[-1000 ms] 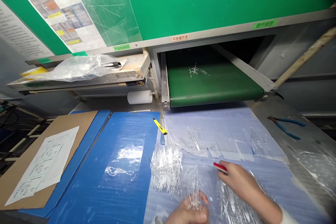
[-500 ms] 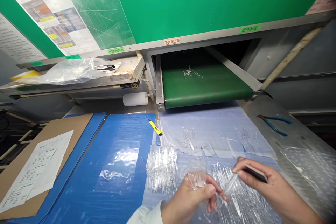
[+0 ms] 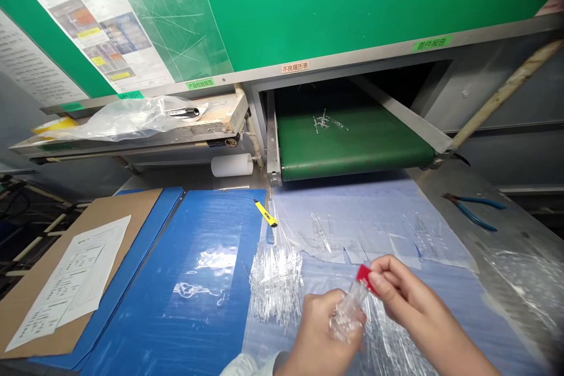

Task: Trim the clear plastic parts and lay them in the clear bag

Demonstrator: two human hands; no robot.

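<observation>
My left hand (image 3: 324, 329) is closed around a bunch of thin clear plastic pieces (image 3: 351, 308), whose ends stick out above the fingers. Pinched in the fingertips of my right hand (image 3: 405, 296) is a small flat red piece (image 3: 365, 277), which meets or overlaps the top of the bunch; I cannot tell whether they touch. Under both hands lies a loose heap of long clear plastic pieces (image 3: 392, 338), partly hidden. Left of my left hand sits a second pile of clear pieces (image 3: 277, 285) on the blue sheet.
Ahead, a green conveyor belt (image 3: 352, 144) carries a few clear parts (image 3: 325, 120). A yellow utility knife (image 3: 265, 213) lies on a blue board (image 3: 211, 229). Blue-handled pliers (image 3: 473, 208) and clear plastic bags (image 3: 524, 282) are to the right. A white roll (image 3: 232, 165) hangs beneath the shelf.
My left hand has turned and closed around the bunch. The right hand has moved left to it; a red face now shows at its fingertips, where a dark flat piece and a clear strip showed before.
</observation>
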